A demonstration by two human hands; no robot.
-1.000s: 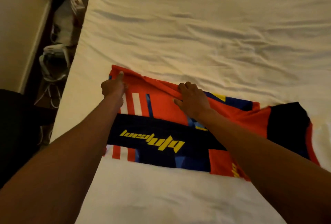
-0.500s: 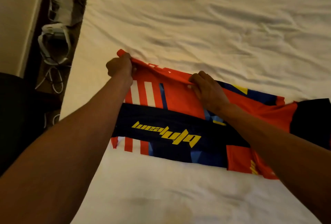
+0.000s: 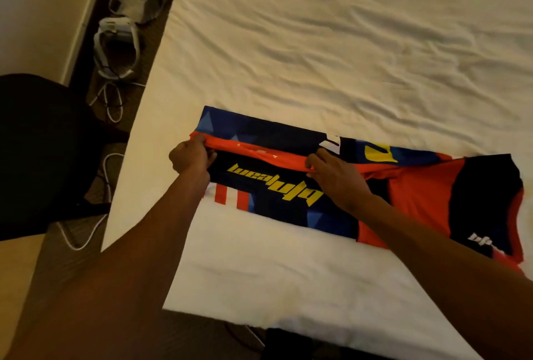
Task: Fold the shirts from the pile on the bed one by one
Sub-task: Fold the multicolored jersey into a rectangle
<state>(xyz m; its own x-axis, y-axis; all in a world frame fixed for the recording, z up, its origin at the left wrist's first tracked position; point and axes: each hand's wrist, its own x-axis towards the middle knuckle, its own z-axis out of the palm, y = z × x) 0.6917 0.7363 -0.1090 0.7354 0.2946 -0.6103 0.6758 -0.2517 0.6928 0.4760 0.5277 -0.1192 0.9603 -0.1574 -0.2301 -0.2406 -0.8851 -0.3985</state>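
Folding is judged about midway on one shirt. The red, navy and blue sports jersey with yellow lettering [image 3: 418, 195] is spread on the white-sheeted bed [image 3: 346, 57], near its left edge. Its raised red long edge is pinched by the left hand [image 3: 189, 156] and the right hand [image 3: 334, 178]. The crosswise folds are judged undone, and no pile is seen.

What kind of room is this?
Probably a bedroom, maybe a hotel room: wide bed with wrinkled white sheet, black chair beside it, white cables on the brown carpeted floor.

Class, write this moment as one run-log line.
jersey on bed sheet | left hand grips red edge | right hand grips red edge
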